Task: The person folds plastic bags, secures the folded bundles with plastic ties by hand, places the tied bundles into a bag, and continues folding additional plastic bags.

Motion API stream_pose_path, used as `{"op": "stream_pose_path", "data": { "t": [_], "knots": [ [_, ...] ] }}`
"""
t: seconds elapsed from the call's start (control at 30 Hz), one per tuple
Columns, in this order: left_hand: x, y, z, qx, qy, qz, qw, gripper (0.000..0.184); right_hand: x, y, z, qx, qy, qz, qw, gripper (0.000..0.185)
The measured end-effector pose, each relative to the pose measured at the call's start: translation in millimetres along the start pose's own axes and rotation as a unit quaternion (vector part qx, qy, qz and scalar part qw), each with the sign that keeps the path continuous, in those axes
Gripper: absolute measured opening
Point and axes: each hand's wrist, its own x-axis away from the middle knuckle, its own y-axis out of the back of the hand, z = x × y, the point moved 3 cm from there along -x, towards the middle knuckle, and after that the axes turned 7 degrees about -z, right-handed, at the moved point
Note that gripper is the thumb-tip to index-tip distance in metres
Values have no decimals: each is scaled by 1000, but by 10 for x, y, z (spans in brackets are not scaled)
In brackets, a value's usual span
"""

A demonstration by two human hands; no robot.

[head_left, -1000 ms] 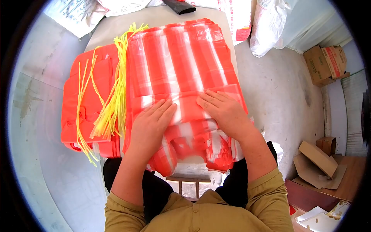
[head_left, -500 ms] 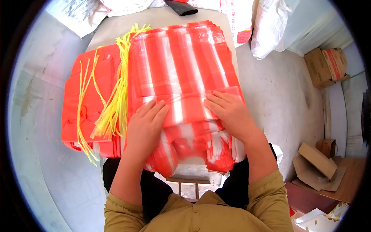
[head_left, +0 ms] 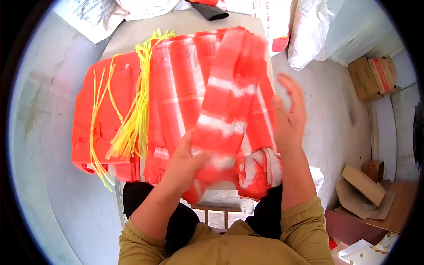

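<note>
My left hand [head_left: 184, 161] is closed around the lower end of a folded red-and-white striped plastic bag [head_left: 228, 104], its long strip tilted up to the right and blurred by motion. Beneath it lies a thick stack of the same striped bags [head_left: 176, 84], with crumpled ends hanging over the near table edge. Off the stack's right side, my right hand [head_left: 290, 112] is raised with fingers apart, holding nothing. A bunch of yellow plastic ties [head_left: 142, 84] lies along the stack's left edge.
A pile of plain red bags [head_left: 104, 110] sits left on the table [head_left: 176, 21]. White sacks [head_left: 309, 33] stand beyond the table, and a dark tube-like object [head_left: 211, 12] rests at its far edge. Cardboard boxes [head_left: 373, 78] are on the right.
The folded bag, flat under both hands before, is now lifted and turned lengthwise in my left hand. My right hand has let go and moved up and right.
</note>
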Motion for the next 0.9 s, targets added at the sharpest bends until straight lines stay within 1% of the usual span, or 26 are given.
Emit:
{"op": "stream_pose_path", "data": {
  "t": [0.03,0.07,0.1,0.2,0.3,0.4,0.6,0.67,0.73,0.8,0.9],
  "knots": [
    [-18,13,44,-16,15,28,999,80,52,-79,-67,-61,-99,65,991,42],
    [-36,29,88,-14,11,34,999,83,115,-160,-116,-119,-197,128,965,45],
    [-51,23,134,-13,7,41,999,85,178,-225,-138,-176,-292,188,921,47],
    [-37,19,129,-9,-2,58,998,92,271,-337,37,-192,-298,272,895,52],
    [-42,26,134,-11,-14,67,998,95,339,-396,78,-183,-245,262,915,53],
    [-34,27,127,-4,-11,73,997,96,370,-439,43,-193,-243,266,913,57],
    [-28,21,176,15,16,76,997,97,475,-582,75,-263,-260,243,896,64],
    [-12,4,192,11,22,80,997,97,451,-553,281,-240,-299,256,887,66],
    [26,-54,179,4,29,83,996,95,519,-580,362,-214,-290,256,897,68],
    [46,-79,202,-23,14,68,997,97,666,-668,311,-185,-233,242,924,70],
    [36,-67,252,-99,-13,39,994,100,724,-697,432,-226,-266,221,910,74]
  ]
}}
